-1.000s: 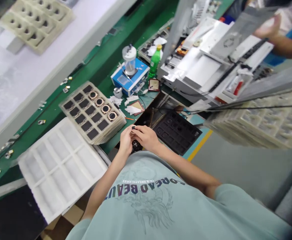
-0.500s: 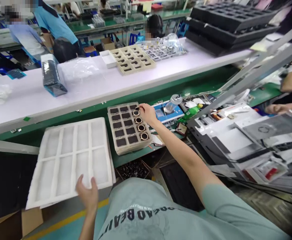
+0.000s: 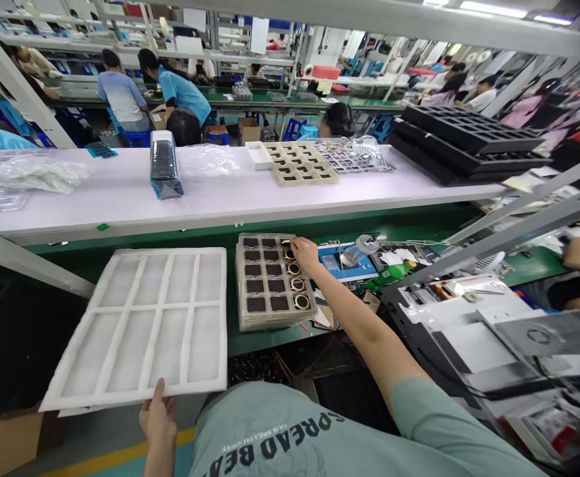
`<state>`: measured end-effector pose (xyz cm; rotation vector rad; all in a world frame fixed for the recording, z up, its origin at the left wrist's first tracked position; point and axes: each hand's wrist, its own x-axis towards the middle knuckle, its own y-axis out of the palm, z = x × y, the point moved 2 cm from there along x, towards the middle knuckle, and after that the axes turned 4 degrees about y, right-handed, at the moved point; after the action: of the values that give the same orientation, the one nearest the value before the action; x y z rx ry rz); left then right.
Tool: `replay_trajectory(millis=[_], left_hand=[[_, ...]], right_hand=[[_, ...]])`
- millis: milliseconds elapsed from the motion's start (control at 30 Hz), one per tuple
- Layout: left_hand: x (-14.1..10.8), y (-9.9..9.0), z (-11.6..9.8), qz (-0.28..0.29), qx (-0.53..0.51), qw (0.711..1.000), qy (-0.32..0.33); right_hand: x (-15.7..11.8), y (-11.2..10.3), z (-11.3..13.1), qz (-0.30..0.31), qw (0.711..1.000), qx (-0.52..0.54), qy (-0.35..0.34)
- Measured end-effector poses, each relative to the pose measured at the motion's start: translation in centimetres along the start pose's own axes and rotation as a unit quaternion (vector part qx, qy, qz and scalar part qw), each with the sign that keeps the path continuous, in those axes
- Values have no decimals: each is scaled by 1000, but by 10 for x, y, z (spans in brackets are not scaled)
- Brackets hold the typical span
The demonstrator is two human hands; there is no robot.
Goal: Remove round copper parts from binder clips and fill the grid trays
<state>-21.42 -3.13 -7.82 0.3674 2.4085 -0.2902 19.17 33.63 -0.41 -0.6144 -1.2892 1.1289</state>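
My right hand point(image 3: 304, 254) reaches to the back right corner of a clear plastic tray point(image 3: 282, 311), its fingers closed on a watch case point(image 3: 286, 244) in the last cell. Down the right column of that tray sit several gold-rimmed round watch cases point(image 3: 297, 285); the other cells show dark rectangular bottoms. The fingers partly cover the rear cells. To the left lies a white foam tray point(image 3: 159, 331) with shallow compartments. My left hand point(image 3: 159, 414) is at its front edge, thumb over the rim and fingers curled below, gripping it.
A raised white shelf point(image 3: 220, 192) runs across the back, bearing a beige tray point(image 3: 302, 165), a wrapped stack point(image 3: 164, 165) and black trays point(image 3: 468, 142). A green bottle point(image 3: 392, 273) and a plastic cup point(image 3: 359, 250) stand right. Grey posts slant at both sides. People sit beyond.
My left hand has come from open above the foam tray to its front edge. My right hand remains at the rear right of the clear tray. The head view has tilted up.
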Motion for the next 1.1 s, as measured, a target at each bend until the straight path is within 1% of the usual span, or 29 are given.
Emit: replay_trajectory(millis=[100, 233, 333, 467, 567, 633, 667, 733, 800, 833, 867, 900, 933, 967, 1000, 1033, 1100], left_hand=[[5, -3, -5, 1, 1, 1000, -24], [21, -6, -8, 13, 21, 998, -58], [39, -9, -6, 52, 48, 994, -78], [66, -15, -3, 113, 100, 982, -117], [80, -17, -6, 163, 116, 971, -135], [85, -17, -10, 180, 122, 964, -153], [85, -17, -13, 185, 123, 961, -162], [83, -17, -20, 196, 116, 960, -165], [79, -19, -28, 212, 95, 962, -145], [76, -20, -32, 222, 83, 962, -133], [73, -23, -36, 229, 73, 963, -124], [69, -26, -40, 236, 65, 962, -119], [65, -31, -43, 242, 57, 961, -117], [61, -36, -46, 248, 50, 960, -118], [56, -43, -48, 259, 45, 957, -121], [51, -51, -49, 270, 42, 954, -124], [41, -71, -47, 294, 44, 947, -125]], right_hand=[[4, 4, 2, -10, 1000, -20, 7], [10, 6, 8, -4, 998, -58, 12], [4, 2, 11, 24, 996, -81, 2], [-8, -3, 17, 99, 989, -110, -30], [-8, -6, 26, 125, 982, -142, -7], [-7, -11, 37, 116, 981, -153, 26], [-8, -16, 44, 102, 982, -151, 46], [-19, -30, 64, 41, 987, -123, 92], [-49, -46, 95, -46, 988, -56, 138], [-72, -54, 114, -86, 984, -10, 155], [-100, -59, 135, -111, 979, 41, 167], [-132, -62, 158, -123, 972, 86, 178], [-166, -63, 183, -114, 968, 126, 187], [-203, -61, 206, -86, 962, 162, 204], [-239, -57, 229, -54, 949, 201, 236], [-274, -52, 250, -21, 930, 244, 275], [-337, -44, 285, 49, 880, 328, 340]])
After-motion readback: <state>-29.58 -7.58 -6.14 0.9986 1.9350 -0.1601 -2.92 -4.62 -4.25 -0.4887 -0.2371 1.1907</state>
